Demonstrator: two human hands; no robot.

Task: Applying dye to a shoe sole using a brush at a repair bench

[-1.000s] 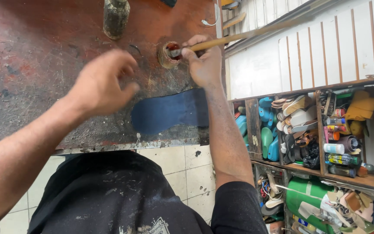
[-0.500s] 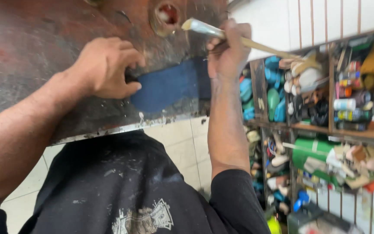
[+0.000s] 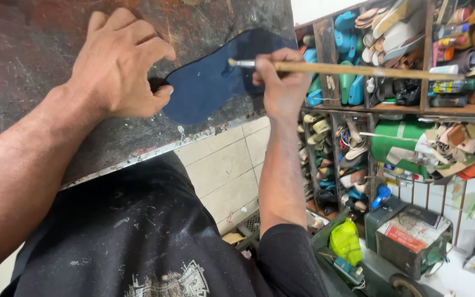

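In the head view, one dark blue sole-shaped piece (image 3: 210, 82) lies flat on the stained worktop (image 3: 34, 38), its long axis running from the left hand toward the right. The left hand (image 3: 119, 66) is curled, fingertips pinning the piece's near end. The right hand (image 3: 284, 85), closed around one long wooden-handled brush (image 3: 347, 70), rests at the far end; the brush tip points left over the piece. Behind stand wooden shelves (image 3: 402, 107) crowded with soles.
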